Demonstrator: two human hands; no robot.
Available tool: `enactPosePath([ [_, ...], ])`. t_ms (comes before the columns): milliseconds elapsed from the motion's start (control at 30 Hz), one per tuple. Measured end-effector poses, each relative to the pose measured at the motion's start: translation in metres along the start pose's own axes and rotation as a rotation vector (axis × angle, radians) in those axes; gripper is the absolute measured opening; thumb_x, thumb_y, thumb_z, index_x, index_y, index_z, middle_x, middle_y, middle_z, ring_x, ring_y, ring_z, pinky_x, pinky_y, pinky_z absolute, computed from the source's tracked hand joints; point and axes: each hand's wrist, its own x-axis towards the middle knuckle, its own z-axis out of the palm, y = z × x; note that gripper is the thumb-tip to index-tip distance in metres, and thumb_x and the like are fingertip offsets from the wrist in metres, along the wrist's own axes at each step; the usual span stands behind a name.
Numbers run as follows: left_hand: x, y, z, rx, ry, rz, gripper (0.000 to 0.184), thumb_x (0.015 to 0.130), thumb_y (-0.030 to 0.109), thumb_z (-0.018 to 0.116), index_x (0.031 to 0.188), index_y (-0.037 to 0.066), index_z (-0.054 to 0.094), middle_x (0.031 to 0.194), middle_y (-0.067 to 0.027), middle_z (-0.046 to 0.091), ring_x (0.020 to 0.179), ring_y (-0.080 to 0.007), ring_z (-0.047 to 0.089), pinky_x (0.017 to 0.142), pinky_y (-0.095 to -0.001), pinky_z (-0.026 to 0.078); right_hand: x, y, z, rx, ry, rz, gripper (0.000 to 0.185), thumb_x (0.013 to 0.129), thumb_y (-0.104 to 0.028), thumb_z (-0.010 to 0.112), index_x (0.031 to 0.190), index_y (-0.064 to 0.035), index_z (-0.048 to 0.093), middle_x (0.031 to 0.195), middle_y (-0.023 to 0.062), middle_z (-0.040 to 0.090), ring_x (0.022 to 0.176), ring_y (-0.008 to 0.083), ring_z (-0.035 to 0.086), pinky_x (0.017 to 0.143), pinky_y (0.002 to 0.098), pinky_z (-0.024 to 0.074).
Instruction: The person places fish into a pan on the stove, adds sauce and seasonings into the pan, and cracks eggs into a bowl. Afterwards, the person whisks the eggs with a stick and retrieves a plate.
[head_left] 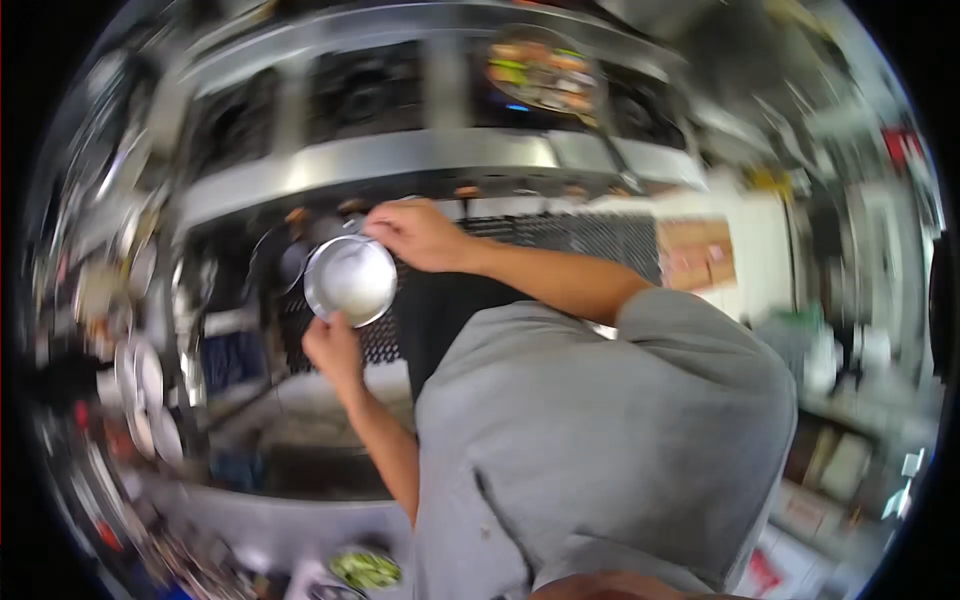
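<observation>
A round metal bowl (350, 280) with a pale, whitish inside is held between my two hands, in front of the stove. My left hand (335, 347) grips its near rim, fingers closed. At the far right edge, my right hand (415, 235) is closed on the rim, its fingertips partly hidden. Whether the white is contents or a shiny bottom I cannot tell. Up on the stove sits a pan (540, 72) of mixed chopped food in green, orange and pale pieces, with a blue flame showing at its near edge.
The stove (370, 155) with several burners runs across the top. A black perforated mat (590, 235) covers the floor, near a flat brown cardboard piece (695, 253). Stacked plates (148, 385) stand at left. A bowl of green slices (365, 570) is at the bottom. The edges are blurred.
</observation>
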Motion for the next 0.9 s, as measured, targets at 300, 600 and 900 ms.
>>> enactPosePath([
  [300, 0.041, 0.1, 0.138, 0.523, -0.385, 0.441, 0.025, 0.078, 0.017, 0.055, 0.074, -0.007, 0.056, 0.062, -0.0238, 0.056, 0.054, -0.0298, 0.059, 0.055, -0.041, 0.043, -0.045, 0.012, -0.153, -0.199, 0.447, 0.208, 0.019, 0.093, -0.016, 0.052, 0.091, 0.0005, 0.061, 0.076, 0.0082, 0.063, 0.062, 0.0129, 0.058, 0.058, 0.0265, 0.049],
  [600, 0.067, 0.17, 0.272, 0.498, -0.408, 0.377, 0.025, 0.076, 0.014, 0.057, 0.063, -0.007, 0.053, 0.058, -0.0218, 0.058, 0.053, -0.029, 0.063, 0.054, -0.036, 0.047, -0.005, 0.089, -0.259, 0.23, 0.586, 0.405, 0.027, 0.096, -0.021, 0.046, 0.091, 0.0018, 0.058, 0.07, 0.0061, 0.06, 0.056, 0.0095, 0.054, 0.053, 0.0232, 0.0465],
  [900, 0.055, 0.184, 0.315, 0.656, -0.306, 0.365, 0.027, 0.08, 0.013, 0.056, 0.065, -0.008, 0.051, 0.056, -0.0147, 0.056, 0.054, -0.0184, 0.064, 0.047, -0.0308, 0.048, 0.012, 0.147, -0.307, 0.673, 0.445, 0.542, 0.023, 0.095, -0.018, 0.047, 0.092, 0.0027, 0.057, 0.074, 0.0085, 0.059, 0.062, 0.0126, 0.054, 0.055, 0.0278, 0.0485],
])
